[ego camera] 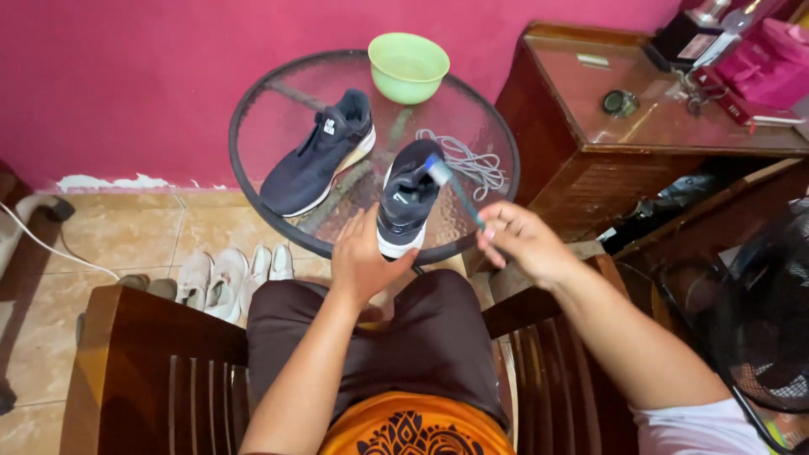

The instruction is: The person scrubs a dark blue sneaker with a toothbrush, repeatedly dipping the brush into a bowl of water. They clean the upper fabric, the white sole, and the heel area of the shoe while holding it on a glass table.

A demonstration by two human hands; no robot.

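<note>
At the centre of the frame a dark sneaker is kept steady on the glass tabletop by the closed left hand, so the toothbrush, pinched in the right hand, can reach it.

On the round glass table, bare glass lies at the left edge and between the dark shoe lying flat and the green bowl at the far rim. The grey laces clutter the right side. A wooden cabinet stands just beside the table's right edge, and the pink wall blocks the far side.
</note>
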